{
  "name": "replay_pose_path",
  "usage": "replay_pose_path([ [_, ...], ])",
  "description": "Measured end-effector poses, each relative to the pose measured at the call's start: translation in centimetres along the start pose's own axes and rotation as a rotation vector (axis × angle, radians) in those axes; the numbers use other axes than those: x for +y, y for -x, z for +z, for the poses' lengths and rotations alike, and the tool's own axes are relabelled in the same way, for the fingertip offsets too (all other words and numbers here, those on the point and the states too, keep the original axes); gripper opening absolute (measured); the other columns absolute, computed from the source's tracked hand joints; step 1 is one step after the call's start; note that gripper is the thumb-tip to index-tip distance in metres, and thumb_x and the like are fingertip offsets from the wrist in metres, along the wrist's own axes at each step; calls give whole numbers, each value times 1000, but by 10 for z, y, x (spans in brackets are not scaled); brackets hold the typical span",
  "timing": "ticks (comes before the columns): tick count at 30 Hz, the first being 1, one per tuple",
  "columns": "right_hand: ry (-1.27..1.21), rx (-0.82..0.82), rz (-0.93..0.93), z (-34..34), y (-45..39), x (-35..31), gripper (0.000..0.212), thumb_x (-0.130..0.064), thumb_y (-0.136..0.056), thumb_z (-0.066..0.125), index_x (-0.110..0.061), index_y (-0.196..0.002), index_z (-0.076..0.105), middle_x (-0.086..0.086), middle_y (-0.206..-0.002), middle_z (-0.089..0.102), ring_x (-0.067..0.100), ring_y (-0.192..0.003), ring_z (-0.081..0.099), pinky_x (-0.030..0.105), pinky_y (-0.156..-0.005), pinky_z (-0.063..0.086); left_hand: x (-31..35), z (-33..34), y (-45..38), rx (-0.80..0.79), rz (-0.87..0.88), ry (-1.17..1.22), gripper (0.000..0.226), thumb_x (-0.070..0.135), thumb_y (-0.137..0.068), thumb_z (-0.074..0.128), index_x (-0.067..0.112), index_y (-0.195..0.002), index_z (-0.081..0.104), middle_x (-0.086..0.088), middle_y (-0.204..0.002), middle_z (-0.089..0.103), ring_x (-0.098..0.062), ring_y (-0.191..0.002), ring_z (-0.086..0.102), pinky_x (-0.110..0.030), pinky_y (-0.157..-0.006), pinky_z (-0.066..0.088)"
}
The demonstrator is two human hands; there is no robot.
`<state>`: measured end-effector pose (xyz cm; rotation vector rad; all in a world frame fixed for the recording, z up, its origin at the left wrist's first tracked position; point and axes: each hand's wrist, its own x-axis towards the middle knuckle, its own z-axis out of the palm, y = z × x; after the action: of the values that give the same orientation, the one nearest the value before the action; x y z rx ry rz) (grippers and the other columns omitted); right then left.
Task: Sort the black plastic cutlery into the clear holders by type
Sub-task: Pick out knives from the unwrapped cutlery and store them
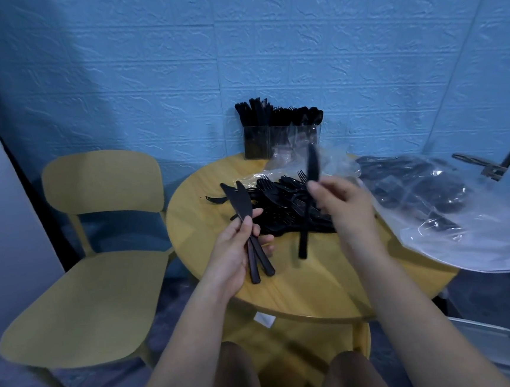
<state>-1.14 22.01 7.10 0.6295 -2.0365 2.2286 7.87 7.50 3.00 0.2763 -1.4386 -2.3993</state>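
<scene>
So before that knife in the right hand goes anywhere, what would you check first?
1. Right hand grips one knife, blade up: ok.
2. Left hand holds two knives by the handles: ok.
3. All three held pieces are the same type: ok.
4. Clear holders at the table's far edge stand upright: ok.
5. Room left in the leftmost holder, where the knives seem to stand: cannot tell.
6. Path to the holders over the loose pile: not ok, crumpled plastic wrap lies in front.

no readable text, label, brand or number shows on anything in view.
</scene>
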Motion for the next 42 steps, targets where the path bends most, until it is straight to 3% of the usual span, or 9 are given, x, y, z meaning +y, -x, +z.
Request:
replay_pose_path([
  [5,28,-302,148,39,0,4,8,-6,-83,69,-12,-84,63,1,-73,65,-3,-56,58,9,-57,45,2,2,5,-4,20,-76,23,19,-98,45,12,-114,61,-4,-84,67,-20,-80,70,-31,-71,58],
  [8,85,-337,152,50,-2,13,8,-7,-84,69,-11,-84,61,-1,-71,60,0,-51,55,14,-55,47,2,2,5,-28,7,-88,22,17,-98,46,13,-114,61,-5,-90,72,-21,-78,70,-35,-73,59],
  [12,222,-352,113,56,-6,19,14,-17,-81,73,-19,-80,60,-4,-72,52,5,-57,53,15,-57,47,2,4,3,-38,12,-51,22,15,-98,45,13,-114,60,-3,-82,67,-11,-62,60,-30,-63,58],
  [18,626,-362,-123,18,-15,27,8,-29,-87,66,-22,-83,69,-10,-74,63,2,-68,54,16,-66,44,4,-5,-1,48,0,161,28,19,-99,44,11,-120,59,3,-72,50,-6,-59,48,-25,-58,53],
  [20,796,-483,-186,4,-9,34,15,-33,-90,61,-22,-92,73,-11,-82,66,3,-74,59,22,-72,50,3,-9,-3,73,9,220,29,21,-99,44,10,-122,58,3,-72,49,-6,-59,46,-23,-55,51],
  [23,945,-596,-293,-5,-2,45,22,-30,-93,58,-19,-107,71,-9,-102,65,6,-97,57,27,-91,46,0,-11,-6,108,25,272,31,21,-99,42,9,-123,57,3,-71,49,-7,-58,46,-23,-52,49],
  [29,1020,-535,-376,-7,-2,47,31,-28,-97,52,-19,-125,61,-6,-124,59,8,-120,45,27,-104,37,0,-11,-6,130,18,261,30,21,-100,42,10,-123,58,2,-72,48,-8,-60,45,-22,-52,48],
  [34,1110,-616,-393,-5,-3,52,39,-28,-100,45,-17,-137,49,-3,-139,50,12,-131,38,23,-110,26,0,-11,-5,132,15,253,28,21,-100,43,11,-119,60,3,-71,49,-7,-59,45,-22,-52,48],
  [42,1117,-587,-471,-4,-2,50,29,-23,-95,55,-17,-122,63,-3,-112,63,16,-113,48,31,-99,37,1,-10,-2,144,24,210,30,21,-100,41,12,-122,59,4,-72,50,-6,-59,47,-22,-55,48],
])
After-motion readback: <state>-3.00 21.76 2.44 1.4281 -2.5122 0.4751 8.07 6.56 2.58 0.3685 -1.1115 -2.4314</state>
